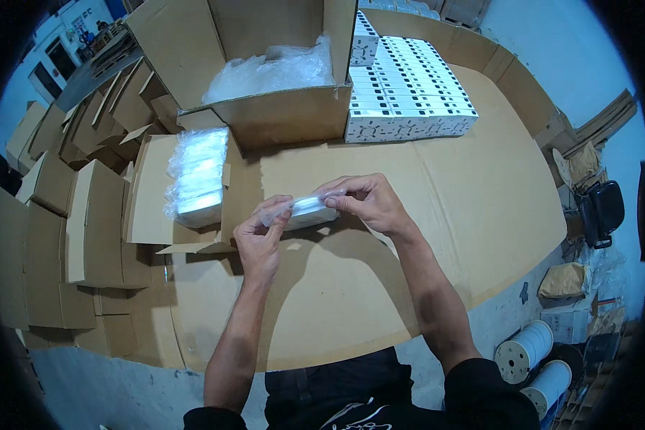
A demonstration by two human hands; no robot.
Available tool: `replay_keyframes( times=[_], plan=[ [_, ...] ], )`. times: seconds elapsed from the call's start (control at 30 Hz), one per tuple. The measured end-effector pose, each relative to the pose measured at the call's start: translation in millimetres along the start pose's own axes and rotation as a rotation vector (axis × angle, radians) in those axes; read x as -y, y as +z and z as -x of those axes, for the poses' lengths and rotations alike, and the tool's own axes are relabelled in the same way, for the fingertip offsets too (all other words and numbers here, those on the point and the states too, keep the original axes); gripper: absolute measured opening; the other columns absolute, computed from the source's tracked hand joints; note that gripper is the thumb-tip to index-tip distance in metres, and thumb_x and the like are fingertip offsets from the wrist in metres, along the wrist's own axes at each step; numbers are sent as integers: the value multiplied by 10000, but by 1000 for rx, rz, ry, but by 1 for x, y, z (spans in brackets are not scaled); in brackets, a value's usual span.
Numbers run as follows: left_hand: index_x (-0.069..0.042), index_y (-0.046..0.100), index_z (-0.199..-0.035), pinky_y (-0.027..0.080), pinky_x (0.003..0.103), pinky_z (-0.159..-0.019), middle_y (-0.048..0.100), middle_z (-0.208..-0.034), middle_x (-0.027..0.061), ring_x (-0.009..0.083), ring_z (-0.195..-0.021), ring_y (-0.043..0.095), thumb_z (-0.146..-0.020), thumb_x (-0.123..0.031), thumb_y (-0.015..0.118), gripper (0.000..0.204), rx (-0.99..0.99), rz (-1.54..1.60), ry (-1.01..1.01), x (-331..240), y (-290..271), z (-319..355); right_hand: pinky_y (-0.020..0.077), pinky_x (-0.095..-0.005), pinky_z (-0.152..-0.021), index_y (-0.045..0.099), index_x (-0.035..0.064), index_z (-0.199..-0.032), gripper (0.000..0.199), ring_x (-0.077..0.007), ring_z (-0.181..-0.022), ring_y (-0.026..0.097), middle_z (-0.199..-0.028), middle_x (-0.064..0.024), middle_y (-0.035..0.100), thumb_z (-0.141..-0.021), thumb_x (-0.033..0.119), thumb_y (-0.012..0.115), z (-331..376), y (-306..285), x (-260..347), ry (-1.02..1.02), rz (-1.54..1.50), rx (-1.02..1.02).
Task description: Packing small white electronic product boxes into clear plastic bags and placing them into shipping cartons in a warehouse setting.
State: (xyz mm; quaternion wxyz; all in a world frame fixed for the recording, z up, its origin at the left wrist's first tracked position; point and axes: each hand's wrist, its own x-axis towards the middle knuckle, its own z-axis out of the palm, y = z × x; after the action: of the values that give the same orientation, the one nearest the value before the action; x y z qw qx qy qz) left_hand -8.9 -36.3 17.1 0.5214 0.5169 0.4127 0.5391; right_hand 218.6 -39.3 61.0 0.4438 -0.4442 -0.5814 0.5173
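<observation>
Over the table, both of my hands pinch a clear plastic bubble bag around a small white box (310, 212). My left hand (260, 233) is closed on the bag's left end, thumb against fingers. At the right end, my right hand (371, 203) grips the bag's upper edge between thumb and fingertips. The box's lower side seems close to the tabletop; I cannot tell whether it touches. Left of my hands, an open cardboard carton (149, 208) holds a row of several white boxes in bubble wrap (201, 179).
A tall open carton (294, 118) full of bubble bags (276, 72) stands behind my hands. White patterned boxes (416, 89) are stacked at the back right. Several empty cartons (97, 222) crowd the left side. White spools (524, 351) lie on the floor at lower right.
</observation>
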Motion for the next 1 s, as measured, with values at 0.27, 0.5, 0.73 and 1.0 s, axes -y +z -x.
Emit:
replay_keyframes(
  times=[0.27,0.5,0.73,1.0],
  plan=[
    [-9,709,-1014,484,216,-769,697,-945,28,61,-855,599,-951,-174,768,187,-79,58,-3,-1,6,0,560,-309,-802,622,19,-823,146,-144,-948,671,-1119,-175,721,-941,24,709,-4,2,-17,-34,-183,-23],
    [-51,604,-974,471,226,-745,635,-873,-9,49,-804,568,-950,-140,758,180,-107,262,-64,8,16,-5,544,-338,-897,579,29,-897,133,-165,-1060,650,-1153,-159,682,-936,19,706,-5,7,-21,-10,-255,-50],
    [-18,556,-1153,472,234,-860,637,-1026,33,76,-945,592,-947,-87,743,287,-140,370,-64,6,17,-3,493,-390,-1039,709,33,-1216,394,-291,-1269,591,-1422,-225,566,-839,98,805,-6,-15,-21,-162,-359,100],
    [-11,528,-1188,475,248,-884,628,-1055,43,87,-973,590,-949,-73,735,322,-110,343,-57,7,16,-5,602,-301,-770,764,32,-1148,292,-177,-943,714,-1196,-151,710,-862,81,795,1,-23,-6,193,-6,247]
  ],
)
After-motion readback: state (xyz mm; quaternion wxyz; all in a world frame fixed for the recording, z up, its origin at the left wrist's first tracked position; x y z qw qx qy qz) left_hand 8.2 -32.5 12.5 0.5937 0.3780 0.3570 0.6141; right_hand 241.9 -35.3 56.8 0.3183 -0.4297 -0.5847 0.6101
